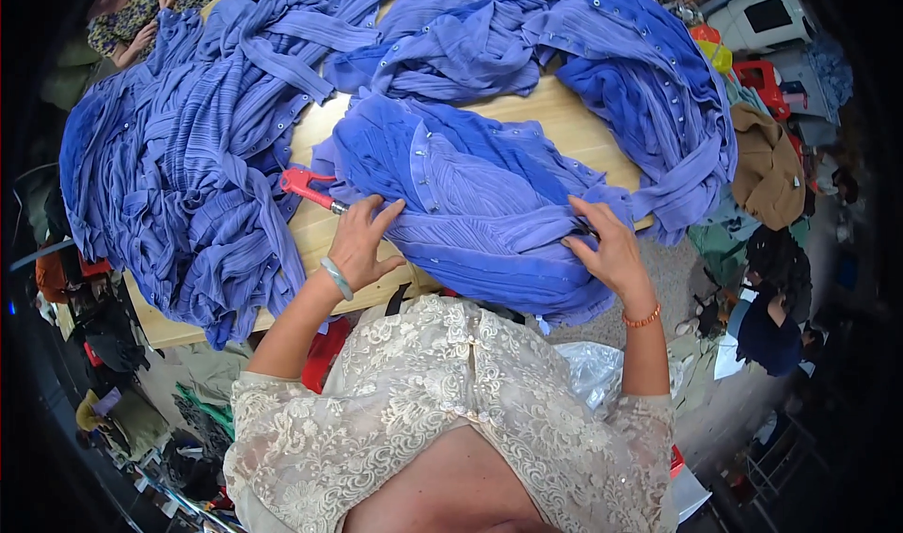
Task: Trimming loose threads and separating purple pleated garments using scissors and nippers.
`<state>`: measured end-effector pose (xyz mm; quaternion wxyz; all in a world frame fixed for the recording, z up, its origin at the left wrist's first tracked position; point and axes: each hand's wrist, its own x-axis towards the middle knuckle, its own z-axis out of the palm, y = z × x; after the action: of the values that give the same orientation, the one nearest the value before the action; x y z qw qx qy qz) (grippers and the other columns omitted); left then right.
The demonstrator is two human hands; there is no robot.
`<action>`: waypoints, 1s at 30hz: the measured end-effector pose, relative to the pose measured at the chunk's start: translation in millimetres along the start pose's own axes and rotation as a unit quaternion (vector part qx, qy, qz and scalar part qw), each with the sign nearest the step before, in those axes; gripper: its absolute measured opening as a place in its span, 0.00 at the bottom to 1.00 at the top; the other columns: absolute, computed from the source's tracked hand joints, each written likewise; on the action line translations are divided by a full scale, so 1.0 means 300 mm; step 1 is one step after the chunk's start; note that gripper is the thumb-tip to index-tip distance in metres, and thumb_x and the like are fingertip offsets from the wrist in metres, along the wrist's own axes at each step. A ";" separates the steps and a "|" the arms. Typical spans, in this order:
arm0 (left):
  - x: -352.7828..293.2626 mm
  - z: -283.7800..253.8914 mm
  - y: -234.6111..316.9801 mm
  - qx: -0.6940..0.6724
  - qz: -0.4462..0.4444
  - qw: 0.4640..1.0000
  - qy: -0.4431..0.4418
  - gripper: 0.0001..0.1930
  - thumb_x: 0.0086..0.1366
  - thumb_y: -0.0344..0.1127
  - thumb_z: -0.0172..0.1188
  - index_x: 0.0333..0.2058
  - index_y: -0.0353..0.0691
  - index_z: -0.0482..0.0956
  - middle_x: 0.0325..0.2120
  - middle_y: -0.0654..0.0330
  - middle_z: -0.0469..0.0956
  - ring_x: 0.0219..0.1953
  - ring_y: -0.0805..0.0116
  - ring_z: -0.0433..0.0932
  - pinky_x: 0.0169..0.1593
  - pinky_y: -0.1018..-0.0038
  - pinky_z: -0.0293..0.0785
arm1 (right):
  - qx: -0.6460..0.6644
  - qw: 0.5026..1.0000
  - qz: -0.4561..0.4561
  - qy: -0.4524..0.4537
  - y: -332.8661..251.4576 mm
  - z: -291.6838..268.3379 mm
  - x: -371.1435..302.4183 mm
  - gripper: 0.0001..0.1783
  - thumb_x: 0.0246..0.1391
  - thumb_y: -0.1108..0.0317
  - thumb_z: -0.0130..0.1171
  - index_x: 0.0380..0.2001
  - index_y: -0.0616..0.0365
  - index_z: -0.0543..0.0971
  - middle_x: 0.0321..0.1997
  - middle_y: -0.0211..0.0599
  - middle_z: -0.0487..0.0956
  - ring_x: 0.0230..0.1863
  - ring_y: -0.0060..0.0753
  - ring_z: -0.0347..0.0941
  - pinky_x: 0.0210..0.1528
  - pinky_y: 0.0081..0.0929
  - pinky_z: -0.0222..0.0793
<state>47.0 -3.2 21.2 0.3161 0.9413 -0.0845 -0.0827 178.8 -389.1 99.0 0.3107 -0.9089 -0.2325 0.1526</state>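
Observation:
A blue-purple pleated garment with small metal snaps along its band lies bunched on the wooden table, its near part hanging over the front edge. My left hand rests at its left side, fingers spread, the fingertips touching the cloth. At the garment's right side is my right hand, curled with thumb and forefinger on the fabric. A small dark thing shows between those fingers, mostly hidden; I cannot make out its kind. Just beyond my left hand lies a red-handled tool with a metal end.
Heaps of similar blue garments cover the left, far and right sides of the table. Another person's hand touches the far left heap. Brown cloth and a clear plastic bag lie off the table's right side.

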 end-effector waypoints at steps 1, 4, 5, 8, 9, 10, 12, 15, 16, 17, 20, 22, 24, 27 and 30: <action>0.001 0.011 0.028 0.034 -0.008 0.999 0.015 0.50 0.43 0.43 0.80 0.66 0.48 0.66 0.60 0.41 0.65 0.61 0.40 0.66 0.64 0.52 0.63 | -0.026 0.999 0.005 -0.018 0.015 0.011 -0.011 0.26 0.49 0.69 0.72 0.53 0.55 0.79 0.43 0.42 0.79 0.43 0.49 0.80 0.45 0.38 0.76; -0.013 0.069 0.049 0.064 -0.002 0.994 0.086 0.54 0.40 0.42 0.81 0.68 0.49 0.63 0.64 0.41 0.60 0.65 0.39 0.61 0.65 0.50 0.60 | -0.037 0.999 0.012 0.036 0.009 0.016 -0.034 0.22 0.49 0.69 0.72 0.49 0.55 0.80 0.40 0.40 0.79 0.38 0.44 0.80 0.39 0.35 0.76; -0.025 0.095 0.046 0.058 0.014 0.992 0.114 0.53 0.41 0.41 0.80 0.68 0.49 0.64 0.64 0.41 0.59 0.65 0.39 0.61 0.65 0.51 0.60 | -0.039 0.999 0.012 0.034 -0.011 0.013 -0.052 0.22 0.49 0.69 0.72 0.49 0.55 0.80 0.40 0.40 0.79 0.38 0.44 0.80 0.39 0.35 0.76; -0.036 0.177 0.010 0.055 0.027 0.988 0.143 0.46 0.42 0.33 0.76 0.64 0.46 0.69 0.60 0.43 0.64 0.62 0.41 0.65 0.63 0.52 0.63 | -0.007 0.993 -0.067 0.092 -0.086 0.007 -0.121 0.24 0.46 0.63 0.76 0.47 0.53 0.81 0.40 0.37 0.79 0.35 0.41 0.80 0.35 0.34 0.77; -0.012 0.179 0.019 0.052 0.032 0.987 0.148 0.43 0.42 0.30 0.74 0.62 0.45 0.71 0.58 0.44 0.67 0.60 0.43 0.67 0.61 0.53 0.64 | -0.023 0.995 -0.067 0.076 -0.103 0.025 -0.139 0.24 0.46 0.62 0.76 0.48 0.52 0.81 0.40 0.37 0.79 0.36 0.42 0.80 0.35 0.34 0.77; 0.005 0.167 0.027 0.056 0.052 0.979 0.187 0.36 0.42 0.26 0.69 0.55 0.41 0.75 0.50 0.48 0.73 0.54 0.47 0.73 0.56 0.56 0.68 | -0.038 0.995 -0.067 0.061 -0.113 0.049 -0.156 0.24 0.46 0.62 0.76 0.48 0.51 0.81 0.40 0.37 0.79 0.36 0.43 0.80 0.34 0.35 0.77; 0.020 0.148 -0.006 0.078 0.082 0.975 0.189 0.30 0.42 0.24 0.65 0.50 0.40 0.77 0.43 0.52 0.76 0.48 0.50 0.75 0.52 0.57 0.70 | -0.061 0.997 -0.025 0.033 -0.098 0.080 -0.180 0.24 0.46 0.61 0.76 0.48 0.51 0.81 0.40 0.36 0.79 0.36 0.45 0.80 0.33 0.36 0.77; 0.046 0.063 0.013 0.051 0.081 0.982 0.161 0.28 0.40 0.21 0.62 0.47 0.39 0.78 0.40 0.52 0.77 0.44 0.48 0.76 0.48 0.58 0.71 | -0.028 0.999 -0.008 0.026 -0.063 0.092 -0.196 0.19 0.45 0.68 0.73 0.43 0.52 0.82 0.34 0.34 0.80 0.31 0.41 0.81 0.31 0.33 0.76; 0.060 0.026 0.037 0.041 0.073 0.983 0.164 0.28 0.40 0.20 0.61 0.46 0.39 0.78 0.39 0.52 0.77 0.43 0.48 0.76 0.46 0.59 0.72 | -0.029 0.999 -0.006 0.032 -0.055 0.085 -0.204 0.19 0.45 0.68 0.73 0.43 0.52 0.82 0.34 0.34 0.80 0.31 0.41 0.81 0.31 0.33 0.76; 0.071 -0.011 0.050 0.039 0.074 0.981 0.174 0.29 0.40 0.20 0.61 0.46 0.39 0.78 0.39 0.52 0.77 0.43 0.48 0.77 0.46 0.59 0.73 | -0.033 0.998 -0.024 0.053 -0.049 0.077 -0.209 0.18 0.44 0.71 0.71 0.42 0.52 0.82 0.33 0.34 0.81 0.29 0.41 0.81 0.30 0.32 0.75; 0.138 -0.124 0.108 0.045 0.106 0.970 0.213 0.31 0.39 0.18 0.59 0.47 0.39 0.80 0.39 0.52 0.78 0.42 0.48 0.78 0.46 0.59 0.74 | -0.022 0.986 -0.014 0.165 -0.050 0.021 -0.221 0.19 0.43 0.80 0.65 0.41 0.53 0.81 0.33 0.37 0.81 0.28 0.39 0.81 0.29 0.30 0.75; 0.197 -0.181 0.112 0.066 0.131 0.958 0.248 0.33 0.39 0.15 0.56 0.49 0.40 0.82 0.39 0.52 0.78 0.43 0.49 0.78 0.48 0.60 0.75 | -0.063 0.966 0.004 0.251 -0.044 -0.043 -0.227 0.15 0.47 0.82 0.62 0.41 0.58 0.79 0.36 0.42 0.82 0.33 0.40 0.82 0.34 0.27 0.77; 0.278 -0.251 0.131 0.126 0.165 0.925 0.318 0.33 0.41 0.15 0.57 0.50 0.42 0.83 0.40 0.53 0.79 0.44 0.50 0.79 0.48 0.60 0.76 | -0.068 0.915 -0.090 0.388 -0.050 -0.096 -0.194 0.12 0.53 0.80 0.62 0.41 0.62 0.77 0.39 0.44 0.82 0.36 0.42 0.82 0.38 0.28 0.77; 0.393 -0.322 0.105 0.200 0.214 0.891 0.346 0.32 0.44 0.17 0.57 0.51 0.44 0.82 0.43 0.53 0.78 0.45 0.51 0.78 0.50 0.59 0.75 | -0.061 0.896 -0.031 0.438 -0.021 -0.115 -0.227 0.13 0.55 0.79 0.63 0.44 0.63 0.77 0.40 0.45 0.83 0.37 0.43 0.82 0.39 0.29 0.77; 0.426 -0.296 -0.033 0.266 0.240 0.904 0.232 0.27 0.50 0.22 0.59 0.52 0.45 0.81 0.42 0.54 0.77 0.44 0.53 0.77 0.48 0.62 0.74 | -0.127 0.947 -0.052 0.290 0.045 -0.102 -0.229 0.21 0.45 0.80 0.65 0.46 0.56 0.79 0.36 0.41 0.80 0.29 0.42 0.79 0.31 0.34 0.75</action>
<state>191.0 29.3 72.0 0.0750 0.9344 -0.2505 0.2421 138.1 -449.3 122.9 0.2541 -0.9326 -0.1966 -0.1646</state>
